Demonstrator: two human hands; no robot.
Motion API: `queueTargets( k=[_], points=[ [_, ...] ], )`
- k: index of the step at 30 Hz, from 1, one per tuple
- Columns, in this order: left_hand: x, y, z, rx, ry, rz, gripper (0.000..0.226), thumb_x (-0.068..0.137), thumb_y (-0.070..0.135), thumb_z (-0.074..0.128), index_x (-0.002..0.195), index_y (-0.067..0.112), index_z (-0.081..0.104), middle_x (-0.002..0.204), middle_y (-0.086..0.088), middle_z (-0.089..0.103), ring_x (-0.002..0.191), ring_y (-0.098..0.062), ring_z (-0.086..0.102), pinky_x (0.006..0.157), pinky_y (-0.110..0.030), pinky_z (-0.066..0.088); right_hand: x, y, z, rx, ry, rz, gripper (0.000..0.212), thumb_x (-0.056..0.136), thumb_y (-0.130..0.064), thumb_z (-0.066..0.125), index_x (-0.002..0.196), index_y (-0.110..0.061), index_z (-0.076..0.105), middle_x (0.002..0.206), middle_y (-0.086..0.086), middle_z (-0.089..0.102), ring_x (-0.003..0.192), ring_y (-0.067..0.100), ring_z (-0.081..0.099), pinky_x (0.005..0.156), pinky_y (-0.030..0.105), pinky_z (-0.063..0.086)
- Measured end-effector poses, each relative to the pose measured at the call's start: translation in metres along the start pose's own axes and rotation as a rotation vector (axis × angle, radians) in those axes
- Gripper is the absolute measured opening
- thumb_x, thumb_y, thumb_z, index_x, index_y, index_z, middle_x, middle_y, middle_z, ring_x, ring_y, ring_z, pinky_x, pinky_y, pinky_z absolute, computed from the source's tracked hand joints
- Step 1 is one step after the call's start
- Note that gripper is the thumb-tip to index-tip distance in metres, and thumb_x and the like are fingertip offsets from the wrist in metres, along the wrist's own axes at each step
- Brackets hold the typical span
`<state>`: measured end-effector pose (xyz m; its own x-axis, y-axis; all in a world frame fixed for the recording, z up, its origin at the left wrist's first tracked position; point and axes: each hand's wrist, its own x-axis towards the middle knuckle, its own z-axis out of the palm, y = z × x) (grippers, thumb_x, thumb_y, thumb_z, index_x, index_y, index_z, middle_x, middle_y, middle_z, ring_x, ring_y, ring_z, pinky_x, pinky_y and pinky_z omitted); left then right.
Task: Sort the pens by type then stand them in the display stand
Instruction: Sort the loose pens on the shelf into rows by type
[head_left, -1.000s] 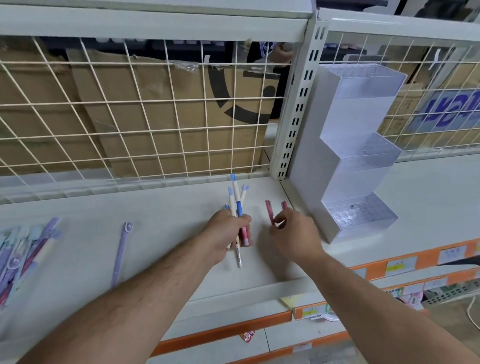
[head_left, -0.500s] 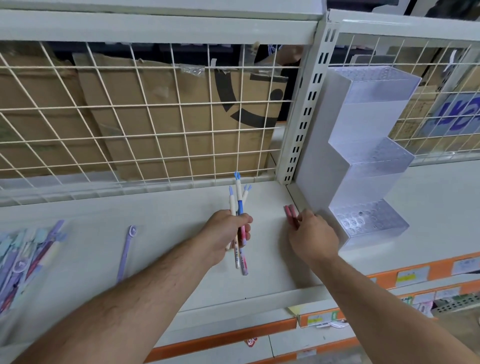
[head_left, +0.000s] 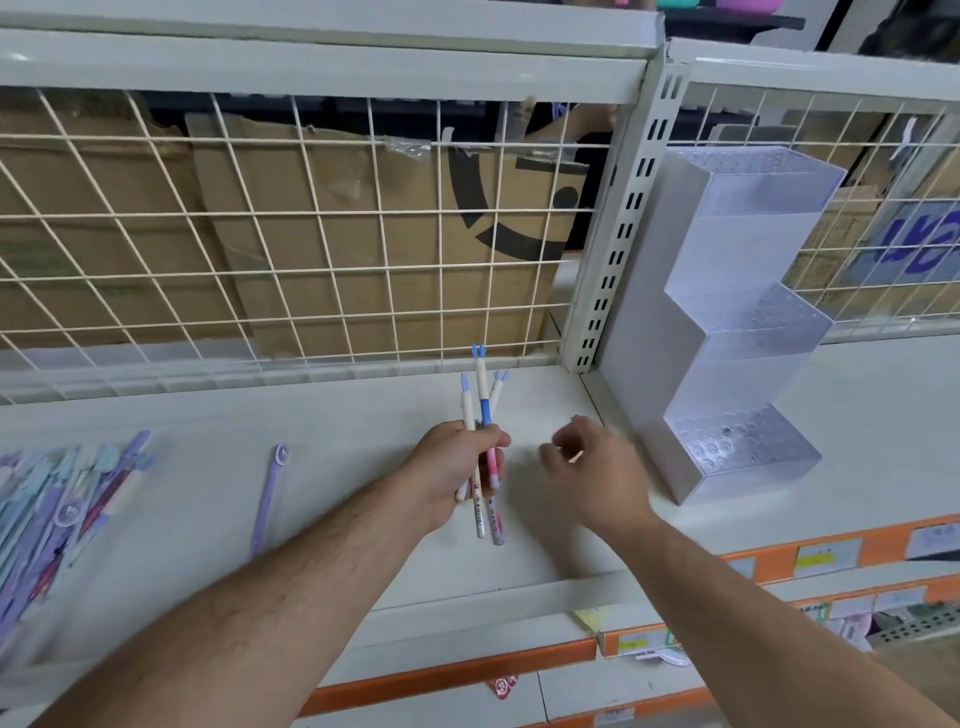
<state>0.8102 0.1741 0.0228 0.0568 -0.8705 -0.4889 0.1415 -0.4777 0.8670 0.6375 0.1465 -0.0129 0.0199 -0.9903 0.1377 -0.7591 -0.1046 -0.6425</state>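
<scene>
A: So why is the left hand (head_left: 457, 467) bunching those three pens (head_left: 485, 410)?
B: Probably one type, gathered to go in together. The fingers wrap round their middles, with the blue caps fanned above the fist and the tips hanging below.
A: And the right hand (head_left: 597, 478)?
B: It's blurred, with the fingers loosely curled. I cannot tell whether it holds anything. It hovers between the bunch and the stand (head_left: 727, 332), where no pen stands yet.

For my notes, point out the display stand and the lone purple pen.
display stand (head_left: 737, 444), head view, lowest tier's top.
lone purple pen (head_left: 267, 501), head view, mid barrel.
</scene>
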Motion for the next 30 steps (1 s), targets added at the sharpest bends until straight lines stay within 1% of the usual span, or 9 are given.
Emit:
queueTargets(
  k=[2,3,5,9,13,19,22,25,30],
  points=[
    [-0.002,-0.002,-0.004,0.011,0.009,0.008,0.016,0.098,0.016,0.057,0.103,0.003,0.065,0.069,-0.008,0.060,0.056,-0.020,0.056,0.059,-0.029,0.049,-0.007,-0.021,0.005,0.204,-0.066,-0.016,0.011,0.085,-0.030,0.071,0.078,-0.023,0.066,0.068,-0.014,0.064,0.067,-0.001,0.058,0.064,0.009,0.043],
    [-0.003,-0.003,-0.006,0.007,0.009,0.011,0.014,0.098,0.016,0.057,0.103,0.005,0.064,0.069,-0.008,0.060,0.055,-0.020,0.056,0.058,-0.028,0.049,-0.010,-0.030,0.007,0.298,-0.097,0.000,0.013,0.084,-0.031,0.072,0.075,-0.024,0.066,0.064,-0.016,0.063,0.061,-0.002,0.057,0.055,0.007,0.040],
    [-0.006,-0.006,-0.011,-0.029,-0.001,0.017,0.010,0.098,0.013,0.056,0.103,0.006,0.062,0.068,-0.009,0.059,0.054,-0.021,0.055,0.058,-0.029,0.048,-0.013,-0.046,0.012,0.444,-0.149,0.049,0.018,0.084,-0.035,0.073,0.073,-0.022,0.066,0.060,-0.017,0.063,0.052,-0.001,0.053,0.047,0.011,0.038],
    [-0.012,-0.013,-0.026,-0.068,-0.040,0.023,0.017,0.098,0.006,0.052,0.108,0.003,0.065,0.064,-0.009,0.062,0.058,-0.024,0.054,0.059,-0.032,0.050,-0.018,-0.065,0.021,0.560,-0.204,0.162,0.021,0.082,-0.034,0.076,0.072,-0.018,0.068,0.063,-0.010,0.065,0.053,0.004,0.054,0.054,0.023,0.043],
    [-0.018,-0.019,-0.039,-0.076,-0.097,0.025,0.019,0.099,0.004,0.048,0.105,0.004,0.066,0.068,-0.012,0.064,0.063,-0.029,0.057,0.059,-0.033,0.054,-0.026,-0.078,0.027,0.588,-0.221,0.262,0.026,0.080,-0.033,0.079,0.071,-0.012,0.067,0.054,-0.007,0.059,0.045,0.007,0.049,0.045,0.022,0.039],
    [-0.025,-0.026,-0.055,-0.151,-0.153,0.001,0.018,0.101,0.008,0.050,0.105,-0.002,0.064,0.079,-0.018,0.070,0.069,-0.033,0.063,0.060,-0.034,0.057,-0.033,-0.086,0.035,0.602,-0.185,0.346,0.019,0.087,-0.019,0.067,0.072,-0.008,0.063,0.052,-0.001,0.060,0.037,0.013,0.050,0.038,0.024,0.036],
    [-0.024,-0.027,-0.063,-0.122,-0.083,-0.023,0.016,0.099,0.013,0.053,0.096,0.002,0.064,0.073,-0.012,0.065,0.063,-0.026,0.061,0.057,-0.031,0.056,-0.031,-0.079,0.034,0.493,-0.150,0.358,0.016,0.087,-0.019,0.061,0.075,-0.008,0.061,0.053,0.002,0.066,0.035,0.014,0.053,0.037,0.022,0.037],
    [-0.022,-0.029,-0.071,-0.088,-0.009,-0.039,0.018,0.096,0.017,0.057,0.091,0.004,0.069,0.064,-0.002,0.054,0.055,-0.016,0.048,0.049,-0.025,0.047,-0.023,-0.064,0.034,0.227,-0.098,0.346,0.014,0.085,-0.021,0.063,0.075,-0.011,0.062,0.045,-0.006,0.061,0.035,0.005,0.054,0.036,0.017,0.037],
    [-0.018,-0.031,-0.080,0.014,0.068,-0.045,0.028,0.090,0.024,0.057,0.086,0.006,0.078,0.060,0.005,0.047,0.051,-0.012,0.040,0.048,-0.024,0.036,-0.021,-0.047,0.041,-0.029,-0.156,0.346,0.020,0.088,-0.035,0.065,0.078,-0.018,0.064,0.053,-0.006,0.064,0.050,0.013,0.063,0.047,0.022,0.044]
  ],
)
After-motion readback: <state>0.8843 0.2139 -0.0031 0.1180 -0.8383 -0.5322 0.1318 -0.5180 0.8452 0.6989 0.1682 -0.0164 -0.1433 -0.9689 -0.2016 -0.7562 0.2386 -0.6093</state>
